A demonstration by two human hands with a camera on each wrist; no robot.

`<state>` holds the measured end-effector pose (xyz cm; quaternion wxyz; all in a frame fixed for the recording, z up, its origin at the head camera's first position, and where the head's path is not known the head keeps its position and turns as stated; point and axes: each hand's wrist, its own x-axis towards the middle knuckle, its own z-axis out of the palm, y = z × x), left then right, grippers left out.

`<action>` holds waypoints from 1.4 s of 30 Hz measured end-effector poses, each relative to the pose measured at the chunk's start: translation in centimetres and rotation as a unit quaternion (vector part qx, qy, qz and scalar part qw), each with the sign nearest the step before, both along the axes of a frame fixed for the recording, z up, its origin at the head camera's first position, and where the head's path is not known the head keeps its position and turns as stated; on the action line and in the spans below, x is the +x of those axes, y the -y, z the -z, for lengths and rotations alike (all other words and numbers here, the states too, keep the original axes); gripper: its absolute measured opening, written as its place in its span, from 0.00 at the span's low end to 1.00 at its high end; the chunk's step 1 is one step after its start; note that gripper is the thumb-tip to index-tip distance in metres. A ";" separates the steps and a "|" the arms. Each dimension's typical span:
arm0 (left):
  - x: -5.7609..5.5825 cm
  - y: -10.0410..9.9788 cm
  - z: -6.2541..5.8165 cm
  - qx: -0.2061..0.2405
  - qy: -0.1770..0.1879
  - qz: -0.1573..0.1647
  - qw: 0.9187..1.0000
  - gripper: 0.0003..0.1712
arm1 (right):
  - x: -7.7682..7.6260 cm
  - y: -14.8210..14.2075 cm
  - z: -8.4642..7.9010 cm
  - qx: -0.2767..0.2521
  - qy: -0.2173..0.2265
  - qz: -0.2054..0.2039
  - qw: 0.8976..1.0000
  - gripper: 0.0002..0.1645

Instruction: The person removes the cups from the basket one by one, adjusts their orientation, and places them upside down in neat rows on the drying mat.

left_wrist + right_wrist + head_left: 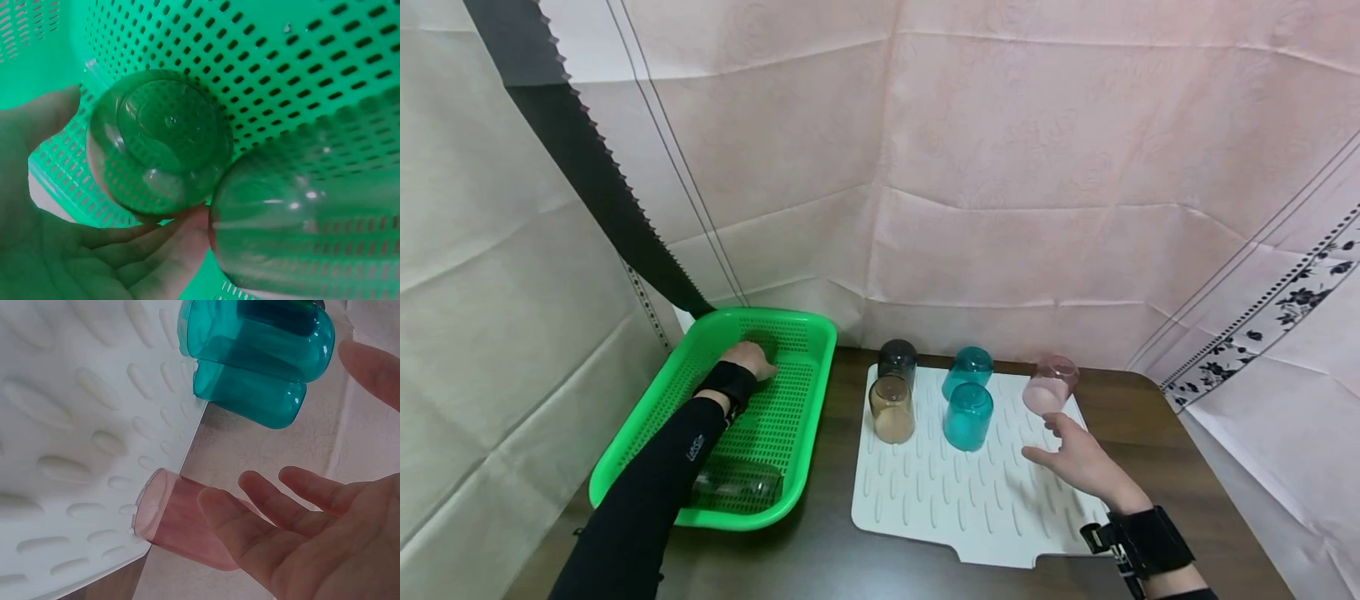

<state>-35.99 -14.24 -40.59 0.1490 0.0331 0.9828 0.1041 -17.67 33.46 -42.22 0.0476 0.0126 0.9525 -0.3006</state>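
Observation:
My left hand (748, 360) reaches down into the green plastic basket (818, 408). In the left wrist view its fingers lie along the lower side of an upturned clear glass (159, 147), with the thumb spread apart on the other side. A second glass (312, 212) lies on its side close by. Over the white draining board (925, 508) hovers my right hand (1078, 458), fingers spread and holding nothing. Just beyond its fingertips, a pink glass (1051, 390) stands upside down at the board's far right corner.
Two teal glasses (967, 418) stand upside down mid-board, one behind the other. Left of them are an amber glass (892, 414) and a dark grey glass (898, 357). Board and basket rest on a brown wooden table (1150, 417), with cloth (1000, 167) hanging behind.

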 end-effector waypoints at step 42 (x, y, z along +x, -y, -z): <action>3.2 4.1 -1.7 0.171 -0.111 0.008 0.979 0.45 | -0.1 0.4 -0.3 -0.019 0.000 -0.024 1.000 0.54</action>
